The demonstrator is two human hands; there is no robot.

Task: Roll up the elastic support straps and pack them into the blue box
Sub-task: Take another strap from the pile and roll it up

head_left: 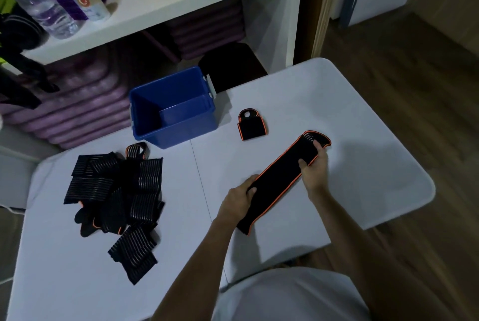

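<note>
Left hand (242,195) grips strap (280,180) near its lower end; right hand (315,165) pinches the upper end, strap flat on table (363,118). Suggest rolling tight, edges aligned. Blue box (172,108) open beyond; unrolled pile (116,201) left.

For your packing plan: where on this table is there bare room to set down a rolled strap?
Bare table lies right of the folded strap, and near the front-left corner below the strap pile. It is crowded around that pile and where both hands hold the long strap. The blue box looks empty.
</note>
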